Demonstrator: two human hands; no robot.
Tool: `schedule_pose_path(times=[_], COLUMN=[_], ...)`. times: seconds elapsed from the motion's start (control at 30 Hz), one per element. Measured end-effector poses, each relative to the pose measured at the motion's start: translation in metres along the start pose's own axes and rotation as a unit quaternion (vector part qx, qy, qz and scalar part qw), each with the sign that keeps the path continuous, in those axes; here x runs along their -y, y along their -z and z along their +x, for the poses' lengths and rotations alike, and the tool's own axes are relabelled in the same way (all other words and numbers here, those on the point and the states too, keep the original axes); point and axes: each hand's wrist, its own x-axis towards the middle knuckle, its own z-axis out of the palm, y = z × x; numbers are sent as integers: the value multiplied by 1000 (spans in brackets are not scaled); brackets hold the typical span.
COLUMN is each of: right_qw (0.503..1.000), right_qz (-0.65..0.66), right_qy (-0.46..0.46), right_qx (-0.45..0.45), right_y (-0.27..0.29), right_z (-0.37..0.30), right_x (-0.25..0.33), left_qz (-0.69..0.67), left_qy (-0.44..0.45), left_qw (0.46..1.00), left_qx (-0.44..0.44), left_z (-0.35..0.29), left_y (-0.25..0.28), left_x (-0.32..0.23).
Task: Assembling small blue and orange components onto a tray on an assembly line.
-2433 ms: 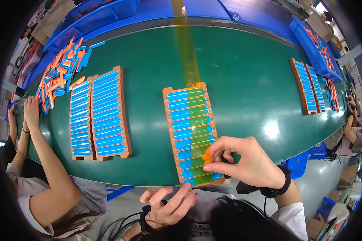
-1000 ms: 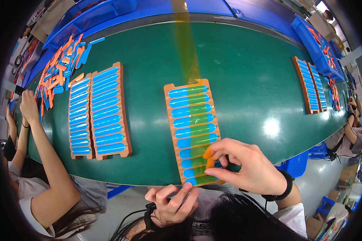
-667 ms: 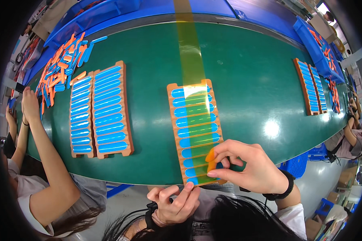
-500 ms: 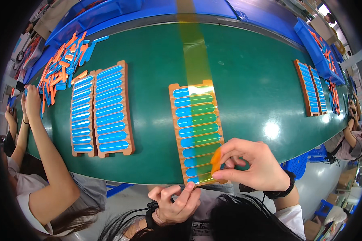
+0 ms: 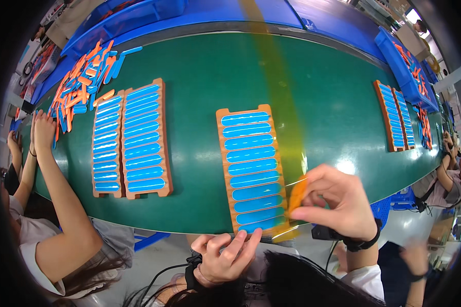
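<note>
Right fingers (image 5: 321,175) in head view: narrow, pinching orange piece (image 5: 298,193), seemingly to hold tape (image 5: 286,100) taut. Tape runs away ahead of them, mostly right of tray (image 5: 224,114). Left fingers (image 5: 250,246): parted, gripping nothing visible, tips touching tray's near end, probably steadying it. Blue strips (image 5: 251,154) in tray, left of right fingers.

A factory-style workshop, with several people spread around one long green table (image 5: 194,71).
Identical brown slotted trays (image 5: 223,113), filled with blue pieces, lie on the table's left, middle and right; orange-and-blue parts (image 5: 83,77) are heaped at its far left, more fill a blue bin (image 5: 396,66) by its right end, co-workers sit or stand at its left (image 5: 71,225) and far right (image 5: 442,179), and a blue plastic stool (image 5: 381,211) stands beyond its near edge.
</note>
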Motion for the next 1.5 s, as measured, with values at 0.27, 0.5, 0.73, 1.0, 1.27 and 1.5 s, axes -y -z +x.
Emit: schedule_pose_path(times=[0.27, 0.5, 0.73, 1.0, 1.27, 1.5], right_qw=[991, 979, 972, 980, 976, 975], right_qz=[-135, -182, -203, -166, -193, -200], right_qy=[7, 85, 105, 94, 83, 78], right_qx=[16, 45, 56, 52, 59, 65], right_y=[-12, -11, -14, -14, -14, -16], right_z=[4, 3, 2, -1, -2, 2], right_x=[1, -8, -8, -15, -7, -10], left_qz=[-16, 13, 12, 7, -4, 1], left_qy=[-3, -18, -11, -15, -8, -6], left_qw=[1000, 1000, 1000, 1000, 1000, 1000], left_qx=[-13, 8, 10, 4, -9, -11], left_z=[2, -5, -9, -10, -8, -10], left_y=[2, 2, 3, 0, 1, -3], left_x=[2, 4, 3, 3, 1, 2])
